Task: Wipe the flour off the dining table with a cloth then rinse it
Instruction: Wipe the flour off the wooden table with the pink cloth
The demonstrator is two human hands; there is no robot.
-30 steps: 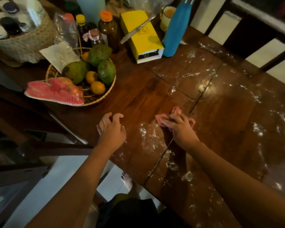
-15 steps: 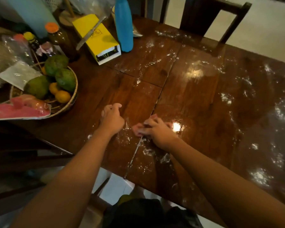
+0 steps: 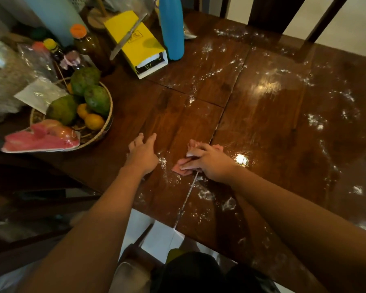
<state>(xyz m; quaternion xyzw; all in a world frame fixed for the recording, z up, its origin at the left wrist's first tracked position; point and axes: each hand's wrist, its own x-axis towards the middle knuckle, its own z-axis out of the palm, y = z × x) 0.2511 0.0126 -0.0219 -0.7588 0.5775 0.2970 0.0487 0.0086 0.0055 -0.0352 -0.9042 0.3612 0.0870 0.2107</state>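
**Cloth pinned flat under your right hand**

Your right hand (image 3: 209, 163) lies on the pink cloth (image 3: 179, 168), fingers stretched out straight and pressing it to the table (image 3: 273, 134). The cloth sits near the front edge, right on the seam between two boards, and its edges show past your fingertips. Your left hand (image 3: 143, 154) rests just beside it on bare wood, fingers spread and holding nothing. Flour (image 3: 314, 121) lies in white patches between your hands, below your right wrist, and across the far and right parts of the table. To your left stands a fruit basket (image 3: 108, 123). Behind it are a yellow box (image 3: 135, 39) and a blue bottle (image 3: 171, 28).
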